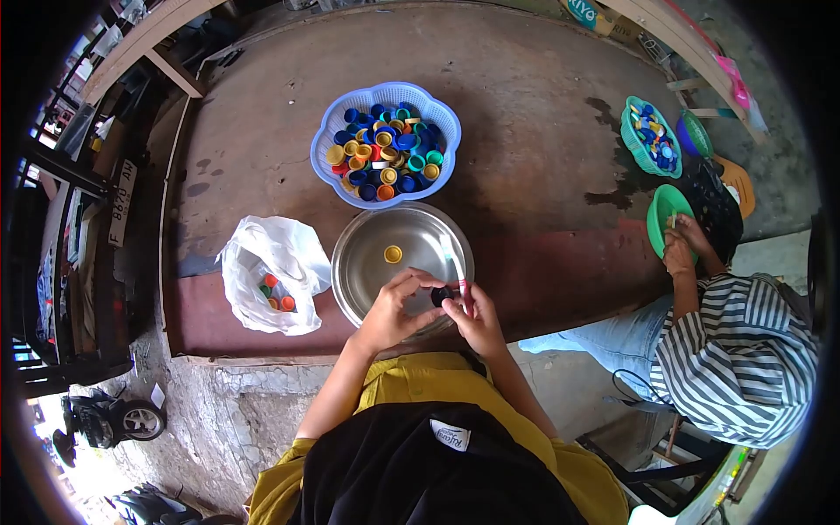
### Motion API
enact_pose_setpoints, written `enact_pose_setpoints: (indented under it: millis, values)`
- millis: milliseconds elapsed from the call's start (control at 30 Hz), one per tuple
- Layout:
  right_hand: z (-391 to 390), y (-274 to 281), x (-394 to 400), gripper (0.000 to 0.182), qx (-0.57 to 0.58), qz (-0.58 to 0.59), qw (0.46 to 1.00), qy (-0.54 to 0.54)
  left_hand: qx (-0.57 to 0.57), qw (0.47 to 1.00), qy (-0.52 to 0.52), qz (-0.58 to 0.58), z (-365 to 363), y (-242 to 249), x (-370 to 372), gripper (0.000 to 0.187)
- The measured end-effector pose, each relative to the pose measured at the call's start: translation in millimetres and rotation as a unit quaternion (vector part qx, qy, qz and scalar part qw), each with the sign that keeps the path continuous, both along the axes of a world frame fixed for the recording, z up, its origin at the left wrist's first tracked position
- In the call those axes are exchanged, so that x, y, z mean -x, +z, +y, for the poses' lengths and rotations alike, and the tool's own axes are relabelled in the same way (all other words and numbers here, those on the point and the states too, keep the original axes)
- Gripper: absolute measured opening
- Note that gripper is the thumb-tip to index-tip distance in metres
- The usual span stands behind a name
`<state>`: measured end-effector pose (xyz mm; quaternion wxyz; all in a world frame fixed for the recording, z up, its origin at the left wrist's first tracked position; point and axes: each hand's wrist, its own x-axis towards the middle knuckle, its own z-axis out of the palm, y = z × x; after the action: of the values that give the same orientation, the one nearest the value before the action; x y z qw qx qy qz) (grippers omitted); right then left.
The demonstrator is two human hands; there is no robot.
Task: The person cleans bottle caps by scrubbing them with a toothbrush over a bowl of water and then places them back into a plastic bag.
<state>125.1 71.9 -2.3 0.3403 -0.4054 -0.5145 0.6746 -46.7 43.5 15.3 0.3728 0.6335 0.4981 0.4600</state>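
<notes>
Over the near side of a metal bowl [342, 289], my left hand [395, 308] pinches a dark bottle cap [442, 297] between thumb and fingers. My right hand [477, 322] grips a toothbrush [465, 278] with a white and reddish handle, its bristle end pointing away from me. The right thumb touches the dark cap. A yellow bottle cap [393, 255] lies on the bowl's floor. Behind the bowl stands a blue plastic basket [325, 166] filled with blue, yellow, green and orange caps. Left of the bowl is a white plastic bag [241, 254] with several orange and green caps inside.
To the right, a person in a striped shirt [731, 350] works with both hands at a green bowl [657, 234]. A turquoise basket of caps [637, 144] stands beyond it. The wooden table [262, 114] has dark wet patches and a raised left edge.
</notes>
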Motion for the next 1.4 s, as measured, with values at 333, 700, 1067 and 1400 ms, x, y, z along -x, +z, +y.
enact_pose_setpoints:
  millis: [333,700,1067,1400]
  values:
    - [8,7,-13,0.03,-0.121,-0.117,0.983,-0.071,0.022,0.98,0.022,0.199,13,-32,18,0.046]
    - [-6,5,-25,0.031,-0.134,-0.16,0.976,-0.065,0.094,0.965,-0.002,0.246,29,-51,18,0.061]
    - [-8,5,-28,0.029,-0.148,-0.144,0.974,-0.091,0.062,0.973,0.003,0.221,27,-60,20,0.055]
    - [-8,2,-22,0.026,-0.171,-0.124,0.971,-0.11,0.062,0.994,0.028,0.089,26,-38,18,0.041]
